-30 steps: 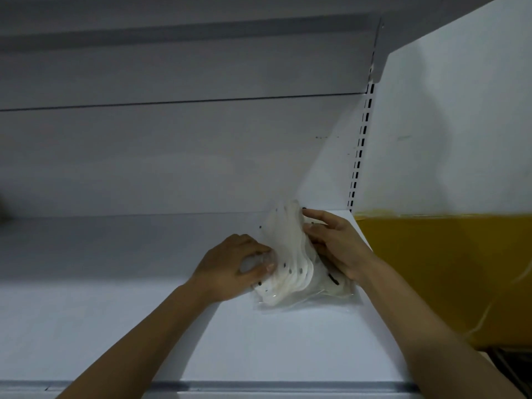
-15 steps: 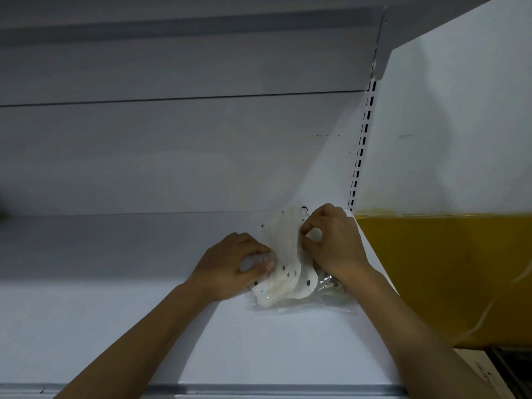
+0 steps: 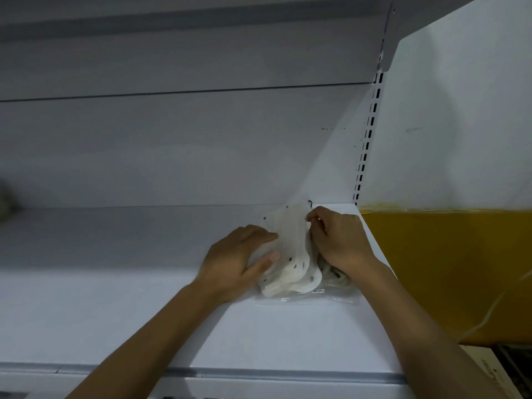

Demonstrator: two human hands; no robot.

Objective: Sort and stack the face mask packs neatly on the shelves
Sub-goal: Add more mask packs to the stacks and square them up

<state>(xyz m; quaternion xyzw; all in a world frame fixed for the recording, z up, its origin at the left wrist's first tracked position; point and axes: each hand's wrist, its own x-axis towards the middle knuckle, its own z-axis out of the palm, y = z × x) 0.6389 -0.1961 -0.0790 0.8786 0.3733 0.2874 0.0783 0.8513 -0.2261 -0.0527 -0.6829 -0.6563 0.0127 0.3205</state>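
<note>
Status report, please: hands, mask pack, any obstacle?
Left hand and right hand both grip mask pack. Pack on shelf, far right corner. Nothing in the way.

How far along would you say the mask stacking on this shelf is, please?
Early on. Done: one clear face mask pack sits at the right end of the white shelf. In hand: the left hand and right hand hold it. Left: no other packs show here, so any stacking is not yet done.

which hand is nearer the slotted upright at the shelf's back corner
Right. The right hand sits just below-left of the upright; the left hand is further left, across the mask pack.
</note>
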